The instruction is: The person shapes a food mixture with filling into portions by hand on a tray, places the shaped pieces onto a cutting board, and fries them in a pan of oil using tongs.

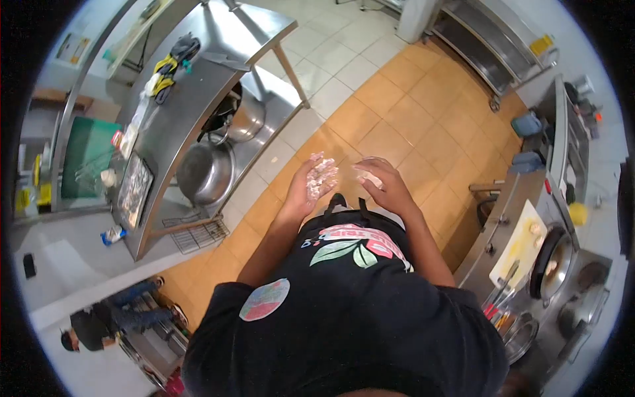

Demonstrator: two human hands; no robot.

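My left hand (315,183) is raised in front of my apron, palm turned inward and fingers spread. White, clumpy, dough-like residue coats its palm and fingers. Across a small gap, my right hand (383,183) shows its back, with the fingers loosely curved and the thumb apart. White residue also shows on its inner side; whether a separate lump lies there is hard to see. Neither hand touches a surface. Below them is my black apron (344,231) with a printed leaf design.
To the left stands a steel table (192,86) with a floury tray (135,188) on it and large pots (205,173) beneath. On the right counter are a cutting board (519,248) and a wok (559,264). A person (92,327) is at lower left. Tiled floor (397,126) lies ahead.
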